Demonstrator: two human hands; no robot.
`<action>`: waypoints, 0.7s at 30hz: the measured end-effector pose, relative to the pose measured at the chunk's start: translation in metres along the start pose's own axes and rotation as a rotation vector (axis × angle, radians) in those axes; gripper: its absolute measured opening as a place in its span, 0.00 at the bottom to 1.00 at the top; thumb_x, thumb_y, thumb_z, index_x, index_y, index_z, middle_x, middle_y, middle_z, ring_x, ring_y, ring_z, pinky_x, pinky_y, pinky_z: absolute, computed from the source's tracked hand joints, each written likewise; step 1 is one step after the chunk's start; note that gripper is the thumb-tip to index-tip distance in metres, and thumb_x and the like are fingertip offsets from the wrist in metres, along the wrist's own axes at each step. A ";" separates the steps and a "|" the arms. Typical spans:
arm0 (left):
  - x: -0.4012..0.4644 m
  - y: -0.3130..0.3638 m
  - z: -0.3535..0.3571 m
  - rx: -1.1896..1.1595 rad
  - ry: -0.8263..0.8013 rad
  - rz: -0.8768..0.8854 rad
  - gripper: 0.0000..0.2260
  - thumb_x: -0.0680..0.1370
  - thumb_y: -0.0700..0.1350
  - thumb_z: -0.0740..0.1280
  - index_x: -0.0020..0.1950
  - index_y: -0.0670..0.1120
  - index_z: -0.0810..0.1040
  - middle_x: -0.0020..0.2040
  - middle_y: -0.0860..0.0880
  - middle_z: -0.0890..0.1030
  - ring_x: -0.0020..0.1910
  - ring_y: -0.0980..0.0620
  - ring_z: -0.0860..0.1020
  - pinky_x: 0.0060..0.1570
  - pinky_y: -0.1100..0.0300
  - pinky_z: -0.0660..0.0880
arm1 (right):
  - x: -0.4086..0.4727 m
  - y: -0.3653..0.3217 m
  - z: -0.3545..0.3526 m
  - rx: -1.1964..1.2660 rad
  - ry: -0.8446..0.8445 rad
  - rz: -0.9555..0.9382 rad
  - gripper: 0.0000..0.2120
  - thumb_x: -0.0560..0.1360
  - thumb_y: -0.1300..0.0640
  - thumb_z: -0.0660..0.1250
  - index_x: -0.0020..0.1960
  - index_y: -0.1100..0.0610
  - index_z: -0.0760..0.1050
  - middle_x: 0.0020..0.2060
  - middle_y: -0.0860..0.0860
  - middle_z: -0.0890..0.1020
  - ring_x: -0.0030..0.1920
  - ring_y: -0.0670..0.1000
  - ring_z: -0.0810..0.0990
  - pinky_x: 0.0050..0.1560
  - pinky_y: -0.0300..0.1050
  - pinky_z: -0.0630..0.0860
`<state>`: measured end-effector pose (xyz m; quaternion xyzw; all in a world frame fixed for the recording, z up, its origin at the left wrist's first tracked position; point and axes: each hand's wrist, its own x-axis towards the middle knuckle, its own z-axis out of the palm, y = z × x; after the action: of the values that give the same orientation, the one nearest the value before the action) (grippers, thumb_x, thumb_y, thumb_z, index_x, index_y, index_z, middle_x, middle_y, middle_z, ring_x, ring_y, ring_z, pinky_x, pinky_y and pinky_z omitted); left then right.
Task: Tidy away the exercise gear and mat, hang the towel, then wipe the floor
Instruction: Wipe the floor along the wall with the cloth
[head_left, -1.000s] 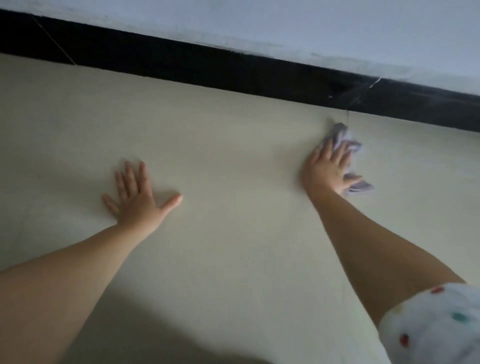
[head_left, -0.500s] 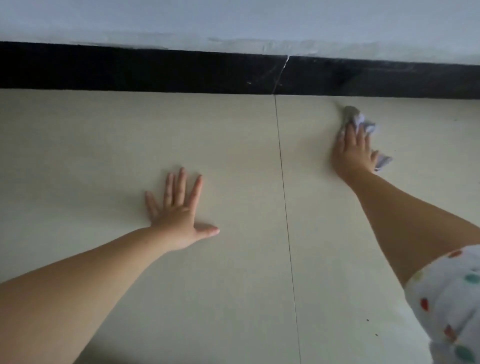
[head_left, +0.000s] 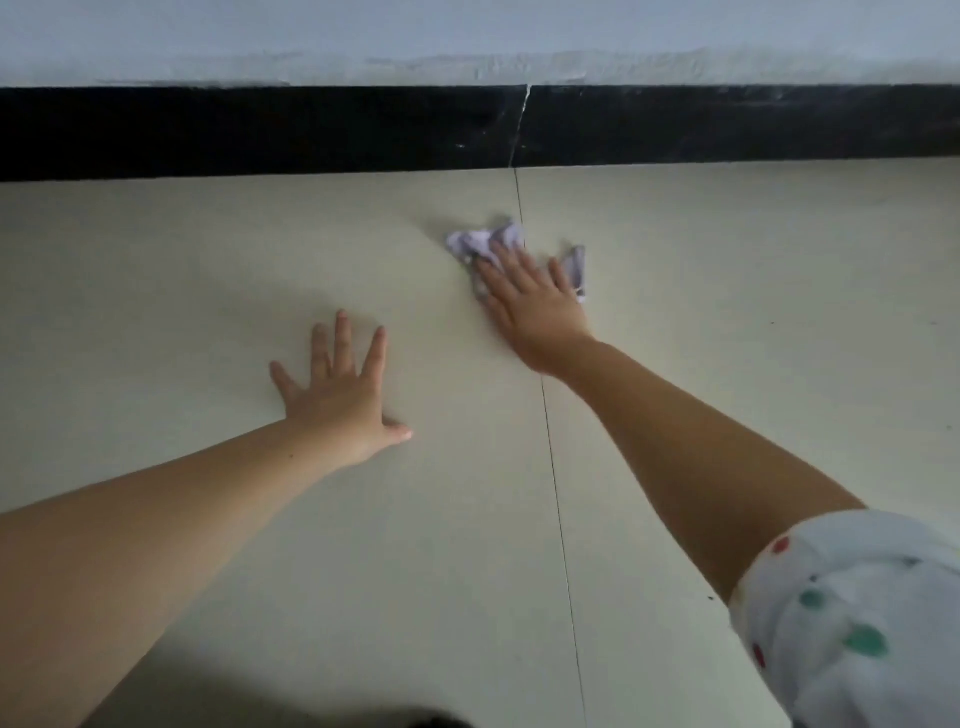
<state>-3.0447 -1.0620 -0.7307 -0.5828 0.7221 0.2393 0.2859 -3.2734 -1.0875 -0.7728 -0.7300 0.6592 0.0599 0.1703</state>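
Note:
A crumpled pale lilac cloth (head_left: 475, 241) lies on the cream tiled floor (head_left: 208, 260), a little way in front of the skirting. My right hand (head_left: 530, 306) presses flat on the cloth with straight fingers, and bits of cloth stick out past the fingertips and to the right. My left hand (head_left: 340, 392) rests flat on the floor with fingers spread, to the left of the tile joint and closer to me than the right hand. It holds nothing.
A black skirting board (head_left: 260, 130) runs across the far edge of the floor below a pale wall (head_left: 467, 36). A thin tile joint (head_left: 558, 493) runs from the skirting towards me. My spotted white sleeve (head_left: 857, 613) shows at the lower right.
My right hand has slid the cloth leftwards, from right of the tile joint and near the skirting to the joint and a little away from the skirting. My left hand stays planted flat.

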 end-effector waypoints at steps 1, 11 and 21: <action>0.000 0.000 0.000 -0.027 -0.028 0.019 0.50 0.70 0.64 0.68 0.75 0.58 0.32 0.74 0.47 0.27 0.75 0.42 0.34 0.69 0.33 0.50 | -0.003 0.035 -0.003 0.044 0.048 0.191 0.25 0.81 0.46 0.37 0.78 0.47 0.41 0.78 0.49 0.44 0.77 0.51 0.42 0.74 0.62 0.46; 0.002 -0.002 -0.003 0.071 -0.058 0.086 0.51 0.70 0.62 0.70 0.75 0.59 0.33 0.74 0.45 0.28 0.74 0.37 0.34 0.66 0.31 0.57 | -0.056 -0.052 0.021 0.245 0.053 0.472 0.25 0.82 0.47 0.42 0.78 0.48 0.42 0.78 0.48 0.42 0.77 0.50 0.39 0.73 0.60 0.36; -0.003 -0.020 0.010 -0.022 0.055 0.134 0.47 0.71 0.61 0.70 0.77 0.55 0.39 0.76 0.44 0.32 0.76 0.44 0.35 0.71 0.36 0.52 | -0.126 0.044 0.028 0.320 0.134 0.703 0.25 0.82 0.45 0.41 0.78 0.46 0.45 0.78 0.47 0.45 0.77 0.48 0.41 0.75 0.58 0.41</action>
<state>-3.0233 -1.0571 -0.7364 -0.5426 0.7644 0.2496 0.2426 -3.3282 -0.9629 -0.7675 -0.4263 0.8797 -0.0368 0.2076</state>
